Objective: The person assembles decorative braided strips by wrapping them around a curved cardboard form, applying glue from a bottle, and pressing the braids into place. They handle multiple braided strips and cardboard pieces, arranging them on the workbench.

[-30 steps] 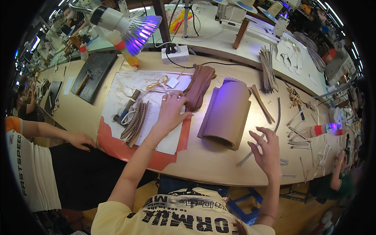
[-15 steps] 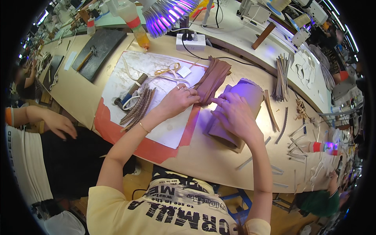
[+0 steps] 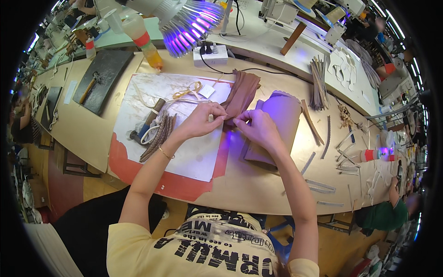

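My left hand (image 3: 203,121) and my right hand (image 3: 259,128) meet fingertip to fingertip over the near end of a stack of brown leather strips (image 3: 242,92). Both are closed in a pinch, and a thin brown leather strip seems to run between them, mostly covered by the fingers. Right of the stack, partly under my right hand, lies a rolled grey-brown sheet (image 3: 281,115) lit purple. A white sheet (image 3: 194,157) on a red backing lies under my left forearm. Braided brown cords (image 3: 159,136) and a hammer-like tool (image 3: 150,117) rest on that sheet.
A lamp (image 3: 191,27) with purple light hangs over the far side. Behind the work stand a bottle of amber liquid (image 3: 150,53) and a white power strip (image 3: 211,55). A dark slab (image 3: 104,81) with a hammer lies left; loose strips (image 3: 320,187) lie right.
My hands have come together and now pinch at one spot; my right hand has moved left off the rolled sheet. The person at the left has drawn their hand out of view.
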